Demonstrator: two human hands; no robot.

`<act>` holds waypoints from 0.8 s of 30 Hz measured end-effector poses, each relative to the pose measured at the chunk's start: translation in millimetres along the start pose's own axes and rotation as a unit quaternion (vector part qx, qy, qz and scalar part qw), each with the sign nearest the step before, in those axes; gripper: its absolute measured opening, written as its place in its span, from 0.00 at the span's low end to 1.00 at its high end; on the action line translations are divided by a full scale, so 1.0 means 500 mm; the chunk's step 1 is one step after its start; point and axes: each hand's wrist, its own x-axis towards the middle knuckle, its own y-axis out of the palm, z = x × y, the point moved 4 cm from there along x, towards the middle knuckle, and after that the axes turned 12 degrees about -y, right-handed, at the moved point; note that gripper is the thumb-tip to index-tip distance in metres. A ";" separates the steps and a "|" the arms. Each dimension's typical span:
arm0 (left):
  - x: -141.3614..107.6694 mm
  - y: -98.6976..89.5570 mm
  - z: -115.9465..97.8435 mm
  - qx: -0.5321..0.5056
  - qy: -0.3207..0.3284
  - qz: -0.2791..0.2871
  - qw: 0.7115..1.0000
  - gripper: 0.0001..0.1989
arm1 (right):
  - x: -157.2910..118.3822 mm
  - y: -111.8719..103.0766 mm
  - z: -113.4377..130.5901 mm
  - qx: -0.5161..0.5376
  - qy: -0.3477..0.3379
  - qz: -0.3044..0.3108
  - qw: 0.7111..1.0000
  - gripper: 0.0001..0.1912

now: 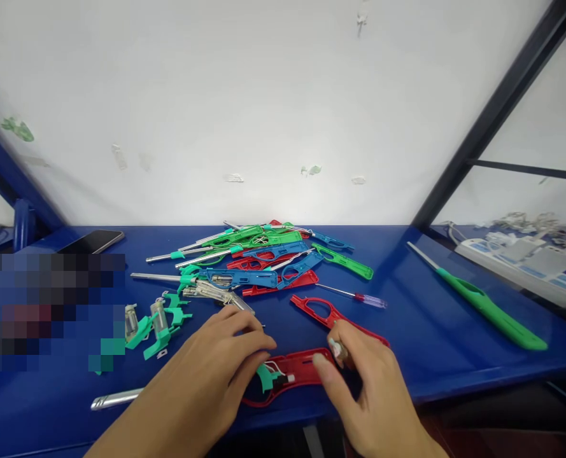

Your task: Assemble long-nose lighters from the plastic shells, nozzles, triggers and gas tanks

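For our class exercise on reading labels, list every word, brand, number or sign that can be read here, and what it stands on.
No text can be read.
White-and-blue power strip: any markings too blurred.
Green lighter: no legible lettering.
Phone: screen dark, no legible text.

Bright and evenly lit above the table (pixel 407 318), dim beneath it, faintly glossy across its top, pixelated over its left side, stretched toward the edges

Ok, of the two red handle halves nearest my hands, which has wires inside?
The closer red half, between your left hand and right hand: white wires show inside. The rear red half shows none.
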 end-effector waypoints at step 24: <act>-0.027 0.006 0.053 -0.030 -0.110 0.074 0.991 0.15 | -0.010 0.028 -0.004 -0.012 0.006 0.075 0.997 0.22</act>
